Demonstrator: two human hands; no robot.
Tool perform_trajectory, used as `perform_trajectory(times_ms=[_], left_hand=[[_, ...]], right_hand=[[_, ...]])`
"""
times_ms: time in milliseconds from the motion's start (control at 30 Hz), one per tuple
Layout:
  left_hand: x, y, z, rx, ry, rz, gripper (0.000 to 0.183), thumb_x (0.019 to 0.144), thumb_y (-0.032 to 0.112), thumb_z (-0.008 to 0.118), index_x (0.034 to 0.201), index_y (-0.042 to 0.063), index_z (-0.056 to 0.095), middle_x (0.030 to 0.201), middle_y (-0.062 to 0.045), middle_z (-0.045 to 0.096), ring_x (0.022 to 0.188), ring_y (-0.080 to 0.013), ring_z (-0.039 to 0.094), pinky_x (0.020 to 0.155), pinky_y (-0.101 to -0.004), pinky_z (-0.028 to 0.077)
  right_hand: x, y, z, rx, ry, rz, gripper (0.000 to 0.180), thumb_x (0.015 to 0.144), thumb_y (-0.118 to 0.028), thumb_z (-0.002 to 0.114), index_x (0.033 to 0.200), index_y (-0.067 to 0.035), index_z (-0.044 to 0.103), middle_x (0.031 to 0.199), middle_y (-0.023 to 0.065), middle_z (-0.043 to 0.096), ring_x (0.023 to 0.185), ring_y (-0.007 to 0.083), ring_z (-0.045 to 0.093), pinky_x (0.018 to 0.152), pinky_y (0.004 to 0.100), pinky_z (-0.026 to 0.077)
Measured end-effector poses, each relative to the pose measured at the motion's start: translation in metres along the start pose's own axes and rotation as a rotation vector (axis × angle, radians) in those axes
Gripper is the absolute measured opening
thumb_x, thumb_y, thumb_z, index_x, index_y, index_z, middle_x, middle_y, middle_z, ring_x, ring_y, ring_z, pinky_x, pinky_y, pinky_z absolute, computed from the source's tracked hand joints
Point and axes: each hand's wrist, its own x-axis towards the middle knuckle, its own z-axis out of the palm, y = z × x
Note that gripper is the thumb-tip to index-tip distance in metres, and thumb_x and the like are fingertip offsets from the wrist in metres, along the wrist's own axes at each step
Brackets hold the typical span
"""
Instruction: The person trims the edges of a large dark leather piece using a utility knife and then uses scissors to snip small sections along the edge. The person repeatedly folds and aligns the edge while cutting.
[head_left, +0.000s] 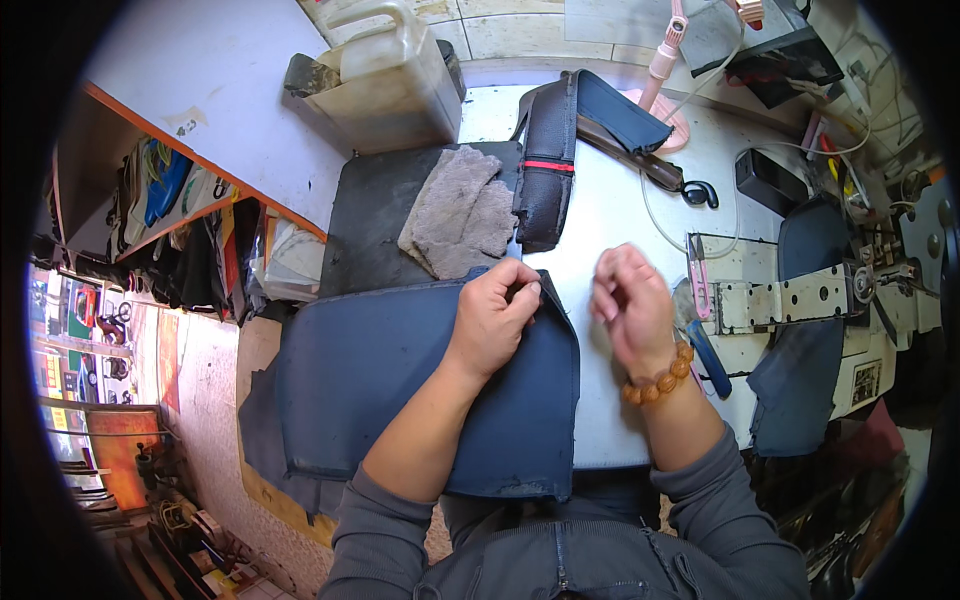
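My left hand (495, 319) lies over the top right corner of a large dark blue cover (375, 360) of leather-like material. Its thumb and fingertips pinch the cover's raised, seamed edge. The cover is spread across my lap side of the white table (611, 420), and its right edge shows a folded seam. To the right, above the bare tabletop, my right hand (630, 300) is raised with curled fingers, blurred by motion. Whether a thread or needle sits in those fingers is too small to tell. A bead bracelet (664, 379) circles the right wrist.
Beyond the cover lie a grey cloth (461, 214) and a black strip-like case (546, 180) with a red band. Pink thread snips (699, 281) and a blue-handled tool (709, 360) lie right, beside a perforated metal machine arm (814, 294). A plastic jug (390, 90) stands at the back.
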Motion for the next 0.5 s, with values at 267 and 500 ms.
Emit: perform_trajectory(times_ms=[267, 500], left_hand=[[0.002, -0.002, 0.001, -0.161, -0.029, 0.001, 0.008, 0.092, 0.009, 0.055, 0.088, 0.002, 0.058, 0.073, 0.001, 0.058, 0.060, -0.0048, 0.052, 0.055, -0.0193, 0.042], [0.000, 0.002, -0.002, -0.150, -0.079, -0.089, 0.011, 0.092, 0.012, 0.059, 0.090, 0.001, 0.060, 0.074, -0.001, 0.060, 0.059, -0.0055, 0.054, 0.053, -0.0185, 0.043]], right_hand=[[-0.001, 0.011, 0.005, -0.574, -0.115, -0.090, 0.008, 0.088, -0.005, 0.061, 0.095, -0.001, 0.061, 0.080, -0.0002, 0.059, 0.066, 0.0049, 0.055, 0.056, 0.0191, 0.046], [0.001, 0.012, 0.004, -0.721, -0.129, -0.186, 0.004, 0.087, -0.002, 0.061, 0.089, 0.001, 0.062, 0.081, 0.0012, 0.058, 0.066, 0.0058, 0.056, 0.056, 0.0191, 0.047]])
